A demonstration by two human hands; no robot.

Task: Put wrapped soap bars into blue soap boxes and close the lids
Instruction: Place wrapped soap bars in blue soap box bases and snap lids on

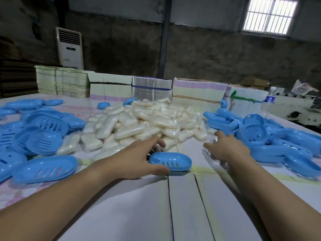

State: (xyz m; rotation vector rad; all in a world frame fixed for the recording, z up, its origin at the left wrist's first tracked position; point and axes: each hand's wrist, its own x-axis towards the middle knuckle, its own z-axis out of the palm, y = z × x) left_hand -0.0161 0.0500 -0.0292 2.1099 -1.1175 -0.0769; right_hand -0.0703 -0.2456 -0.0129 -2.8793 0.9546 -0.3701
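I see the white table (pixel 182 206) filling the lower view, panels butted together with dark seams running toward me and yellowish tape across them.

Behind it, a row of stacked flat cartons (pixel 111 87) along the far edge, a white standing air conditioner (pixel 70 47) at the back wall, and a barred window (pixel 270 15) top right.

Mid-table: big heap of wrapped soap bars (pixel 139 124), white, in clear film, spread from centre toward the far edge.

Left of the heap: pile of blue slotted lids (pixel 40 129), several overlapping, one large one nearest me lying slot side up.

Right of the heap: pile of blue box bases (pixel 271 136), tumbled, some open side up, some on edge. Blurred at the right edge.

My right arm reaches out toward that pile. Right hand (pixel 229 150) is spread wide, fingers extended, hovering over the table just beside the nearest bases. I can't tell if the fingertips touch anything; there's motion blur and some clear film under the palm.

Left hand (pixel 139 160) grips the closed blue soap box (pixel 171 161): thumb along its near side, fingers curled over the far end. The box sits on the table at centre, just in front of the soap heap, slotted lid facing me, between my two hands. Contents not visible.

Small clear water bottle (pixel 271 96) at far right behind the bases.
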